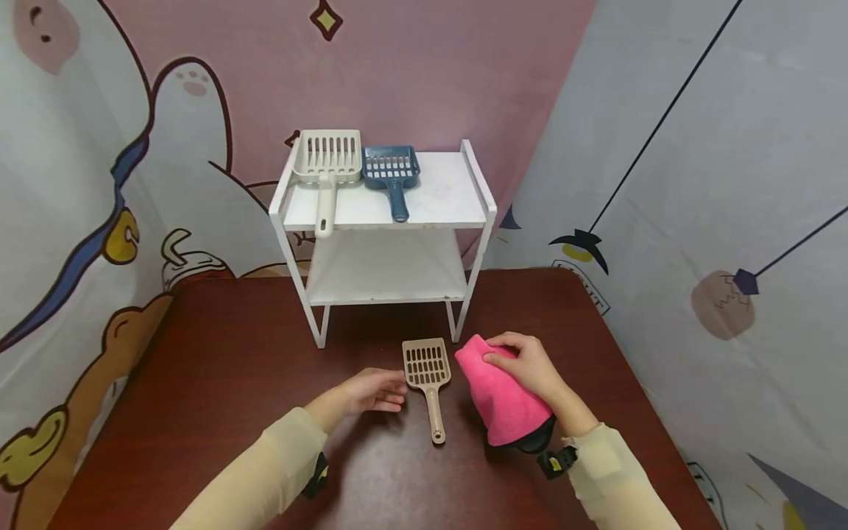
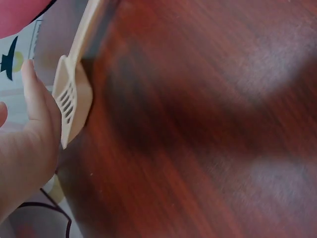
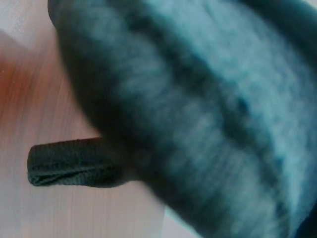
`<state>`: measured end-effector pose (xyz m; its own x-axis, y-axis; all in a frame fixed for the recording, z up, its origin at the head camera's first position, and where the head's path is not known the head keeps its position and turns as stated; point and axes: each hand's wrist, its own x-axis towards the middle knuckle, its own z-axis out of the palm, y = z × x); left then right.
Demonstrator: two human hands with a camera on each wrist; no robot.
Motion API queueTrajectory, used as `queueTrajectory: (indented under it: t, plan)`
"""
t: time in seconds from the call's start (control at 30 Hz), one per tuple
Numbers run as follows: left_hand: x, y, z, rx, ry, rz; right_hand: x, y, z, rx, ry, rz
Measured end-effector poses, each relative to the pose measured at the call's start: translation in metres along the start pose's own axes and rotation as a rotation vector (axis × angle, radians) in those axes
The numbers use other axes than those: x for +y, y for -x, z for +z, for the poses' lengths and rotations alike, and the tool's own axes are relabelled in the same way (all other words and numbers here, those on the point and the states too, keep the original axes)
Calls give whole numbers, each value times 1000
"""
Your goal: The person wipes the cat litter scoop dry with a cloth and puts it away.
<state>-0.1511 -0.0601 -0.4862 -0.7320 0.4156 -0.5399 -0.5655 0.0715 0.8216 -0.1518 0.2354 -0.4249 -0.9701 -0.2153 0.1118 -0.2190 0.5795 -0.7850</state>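
Note:
A beige litter scoop [image 1: 427,368] lies on the brown table, handle towards the person. Beside its slotted head is my left hand [image 1: 375,390], fingers loosely extended, fingertips right at the scoop's left edge. In the left wrist view that hand [image 2: 29,139] overlaps the scoop [image 2: 79,99]. My right hand [image 1: 526,366] pinches the top of a pink plush cleaning mitt [image 1: 500,394] with a black lower edge, to the right of the scoop. The right wrist view is filled by the mitt's dark, blurred fabric [image 3: 178,119], with a black ribbed loop [image 3: 74,162] sticking out.
A white two-tier shelf [image 1: 387,269] stands at the back of the table [image 1: 218,353]. On its top lie a cream litter scoop [image 1: 326,193], its handle overhanging the front edge, and a blue litter scoop [image 1: 396,195]. Cartoon-printed walls [image 1: 411,66] enclose the table behind and at both sides.

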Motion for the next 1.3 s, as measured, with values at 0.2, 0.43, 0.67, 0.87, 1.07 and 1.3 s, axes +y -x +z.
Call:
queueTrajectory:
  t: [0.2, 0.43, 0.67, 0.87, 1.07, 1.3]
  plan:
    - [-15, -8, 7, 2, -32, -31, 1, 0, -1, 6, 0, -4]
    - [-26, -17, 17, -14, -69, -86, 2, 1, -1, -8, -16, 17]
    - [-35, -24, 32, -35, -66, -108, 3, 0, 2, -3, -10, 0]
    - [-39, -29, 41, -35, -84, -92, 4, 0, 2, -2, -19, -3]
    - [-37, -29, 40, -22, -102, -72, 7, -1, 2, 0, -28, 7]
    - [-36, -28, 30, 10, -139, 12, 10, 0, 2, 7, -49, 3]
